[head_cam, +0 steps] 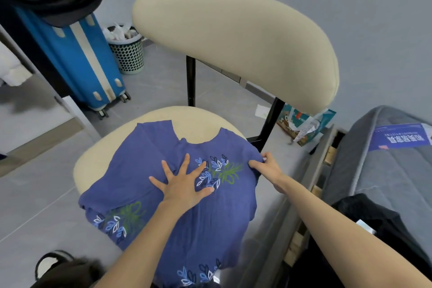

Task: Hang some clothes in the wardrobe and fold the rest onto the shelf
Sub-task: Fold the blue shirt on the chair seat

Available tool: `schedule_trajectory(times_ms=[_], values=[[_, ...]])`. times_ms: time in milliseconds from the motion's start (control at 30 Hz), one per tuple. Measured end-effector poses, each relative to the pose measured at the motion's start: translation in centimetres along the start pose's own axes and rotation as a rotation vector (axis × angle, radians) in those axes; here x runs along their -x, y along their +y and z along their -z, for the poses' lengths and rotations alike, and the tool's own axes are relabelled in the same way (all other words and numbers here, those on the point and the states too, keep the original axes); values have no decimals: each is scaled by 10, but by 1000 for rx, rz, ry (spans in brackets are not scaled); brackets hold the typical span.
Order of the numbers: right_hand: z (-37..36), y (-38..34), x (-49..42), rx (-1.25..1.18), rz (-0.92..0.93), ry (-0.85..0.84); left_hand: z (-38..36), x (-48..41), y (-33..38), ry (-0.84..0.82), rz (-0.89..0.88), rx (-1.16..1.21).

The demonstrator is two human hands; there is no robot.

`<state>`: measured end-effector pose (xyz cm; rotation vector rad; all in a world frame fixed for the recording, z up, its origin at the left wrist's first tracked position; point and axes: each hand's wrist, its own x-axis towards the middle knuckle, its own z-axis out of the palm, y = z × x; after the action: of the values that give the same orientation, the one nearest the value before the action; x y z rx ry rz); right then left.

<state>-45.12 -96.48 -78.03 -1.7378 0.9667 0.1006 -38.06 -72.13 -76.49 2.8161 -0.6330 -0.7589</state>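
A blue top with embroidered leaves (pixel 149 147) lies spread over the cream seat of a chair (pixel 93 166), its neckline toward the backrest and its hem hanging off the front. My left hand (pixel 184 182) presses flat on the middle of the top, fingers spread. At the garment's right edge my right hand (pixel 266 165) pinches a fold of the fabric near the sleeve.
The chair's cream backrest (pixel 233 40) rises behind the seat. A blue suitcase (pixel 81 58) with dark clothes on top and a mesh waste basket (pixel 128 51) stand at the left. A grey mattress (pixel 385 170) with a black garment (pixel 374 224) lies at the right.
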Motion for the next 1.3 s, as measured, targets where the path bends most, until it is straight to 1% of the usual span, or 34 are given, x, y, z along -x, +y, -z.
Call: schedule_trajectory(times_ms=[67, 167, 233, 300, 367, 467, 533, 567, 600, 633, 667, 700, 733, 767, 800, 833, 867, 967, 1000, 1033, 1067, 1133, 1200, 1267, 1300], values=[[7, 5, 3, 90, 7, 2, 1, 1, 1, -1, 1, 3], [22, 15, 11, 197, 74, 43, 3, 2, 1, -5, -4, 11], [35, 19, 19, 208, 133, 120, 4, 4, 1, -7, -19, 28], [46, 19, 29, 203, 188, 236, 5, 6, -1, -3, -51, 58], [54, 17, 38, 268, 211, 297, 7, 8, -4, 1, -87, 89], [61, 7, 52, 534, 216, 231, 9, 14, -8, 1, -113, 86], [64, -4, 58, 640, 198, 142, 8, 20, -7, 42, -107, 83], [63, -13, 62, 650, 184, 100, 7, 24, -5, 81, -101, 90], [62, -22, 66, 599, 167, 65, 5, 29, -2, 122, -98, 99], [58, -31, 69, 439, 125, 9, 4, 33, 1, 153, -104, 109], [51, -41, 74, 174, 40, -100, 3, 37, 4, 169, -118, 118], [43, -51, 81, -116, -60, -258, 2, 40, 5, 173, -133, 122], [34, -57, 87, -341, -130, -403, 2, 44, 6, 171, -148, 124], [25, -60, 89, -480, -167, -512, 2, 47, 6, 167, -156, 135], [16, -59, 90, -521, -168, -574, 2, 50, 5, 165, -157, 165], [8, -58, 90, -486, -141, -575, 4, 52, 3, 169, -150, 210], [3, -56, 91, -397, -95, -527, 5, 55, 2, 181, -136, 254], [-2, -42, 91, -62, 66, -259, 7, 61, 3, 263, -45, 337], [0, -36, 91, 18, 105, -202, 7, 62, 5, 278, -3, 390], [3, -30, 92, 76, 132, -189, 6, 63, 8, 270, 41, 465], [5, -26, 96, 120, 142, -213, 4, 64, 12, 238, 88, 547], [7, -19, 106, 189, 128, -313, 0, 65, 21, 158, 185, 664], [6, -12, 113, 242, 120, -386, -6, 67, 28, 157, 242, 624], [4, -7, 116, 264, 132, -393, -10, 65, 33, 200, 234, 553], [3, -5, 116, 271, 135, -389, -10, 64, 35, 213, 220, 557]])
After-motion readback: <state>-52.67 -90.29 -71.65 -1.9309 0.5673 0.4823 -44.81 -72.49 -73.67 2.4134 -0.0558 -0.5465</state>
